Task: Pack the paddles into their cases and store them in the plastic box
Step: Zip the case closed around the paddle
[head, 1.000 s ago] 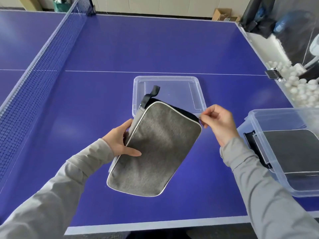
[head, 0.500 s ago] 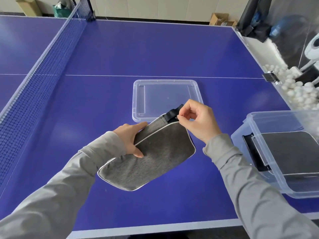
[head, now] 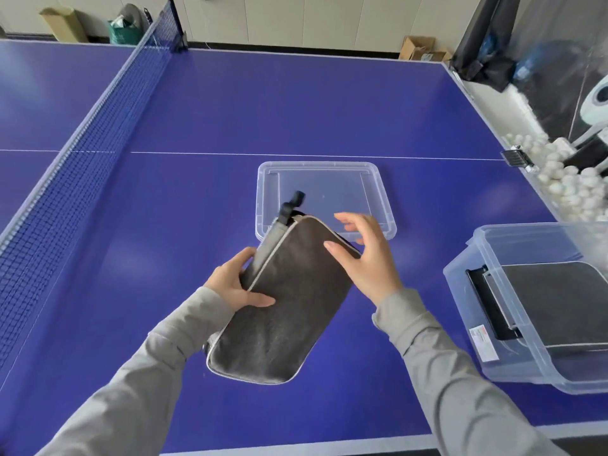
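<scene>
In the head view the left hand (head: 238, 284) grips the grey case (head: 283, 311) by its edge above the surface (head: 197, 110) while the right hand (head: 365, 255) hovers open, so that 1-handed hold could let it tip short of the box (head: 467, 287).

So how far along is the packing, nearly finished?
Partly done, it seems. One dark case already lies inside the clear plastic box on the right. In hand: the left hand grips a second grey case above the table, while the right hand is open beside its upper end. Left to do: put that case in the box, and likely fit the lid, which lies on the table behind.
</scene>
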{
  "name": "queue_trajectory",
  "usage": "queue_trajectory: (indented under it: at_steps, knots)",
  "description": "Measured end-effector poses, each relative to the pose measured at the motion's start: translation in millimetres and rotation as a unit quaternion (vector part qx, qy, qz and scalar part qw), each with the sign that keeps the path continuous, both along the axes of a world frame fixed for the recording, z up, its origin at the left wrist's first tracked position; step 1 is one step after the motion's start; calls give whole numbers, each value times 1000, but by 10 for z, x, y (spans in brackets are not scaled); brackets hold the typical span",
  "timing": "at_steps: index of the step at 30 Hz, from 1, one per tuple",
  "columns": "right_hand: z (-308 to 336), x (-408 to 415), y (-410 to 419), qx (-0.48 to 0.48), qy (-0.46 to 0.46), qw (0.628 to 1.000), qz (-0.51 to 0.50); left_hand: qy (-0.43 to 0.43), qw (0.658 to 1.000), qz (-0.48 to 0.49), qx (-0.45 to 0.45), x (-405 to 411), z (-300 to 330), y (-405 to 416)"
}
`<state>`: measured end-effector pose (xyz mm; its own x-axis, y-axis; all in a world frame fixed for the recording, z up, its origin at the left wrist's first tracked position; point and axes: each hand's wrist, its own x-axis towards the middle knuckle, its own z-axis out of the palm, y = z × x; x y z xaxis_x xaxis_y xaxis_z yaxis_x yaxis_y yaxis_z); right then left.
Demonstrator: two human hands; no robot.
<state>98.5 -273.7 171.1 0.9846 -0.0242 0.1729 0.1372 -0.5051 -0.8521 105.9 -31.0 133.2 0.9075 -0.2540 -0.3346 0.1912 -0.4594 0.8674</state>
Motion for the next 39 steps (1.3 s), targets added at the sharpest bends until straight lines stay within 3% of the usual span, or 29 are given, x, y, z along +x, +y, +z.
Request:
queue_trajectory:
  at_steps: [2,5,9,12,16,22,29,34,39]
  knots:
    - [-163,-146,-3,59,56,994,-67,30,988,95,-116,-56,-84,76]
    - [-425,-437,93,179,160,959,-151,41,937,237,-252,-119,-181,105]
    - [-635,-758,387,396,285,860,-149,56,855,368,-360,-159,-277,-11]
    - [-621,-768,597,557,290,768,-127,62,806,411,-422,-207,-319,-172]
    - [-524,-661,660,593,237,748,-182,69,781,414,-462,-309,-330,-330]
    - [-502,-640,513,591,217,760,-160,78,800,384,-455,-408,-273,-375]
    - [-419,-596,199,585,184,785,-89,90,872,249,-412,-438,-265,121]
    - [-323,-549,-124,535,190,822,-51,70,874,279,-391,-203,-201,839]
    - [-338,-568,-221,495,216,840,-44,37,953,144,-264,58,15,959]
